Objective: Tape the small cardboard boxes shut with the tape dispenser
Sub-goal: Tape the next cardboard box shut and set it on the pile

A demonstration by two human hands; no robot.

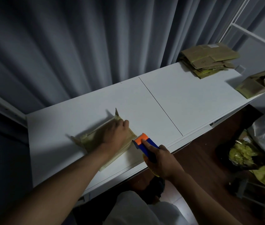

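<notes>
A small cardboard box point(94, 138) lies on the white table point(185, 98) near its front edge, its flaps folded down and tape across the top. My left hand point(114, 135) presses flat on the box's lid. My right hand point(161, 159) grips the handle of a blue and orange tape dispenser point(144, 142), with the index finger laid along its top. The dispenser's toothed end sits at the box's right end.
A stack of flattened cardboard boxes point(208, 61) lies at the table's far right corner. Another box point(258, 82) with open flaps stands at the right edge. Grey curtains hang behind the table. Crumpled bags point(248, 156) lie on the floor at right.
</notes>
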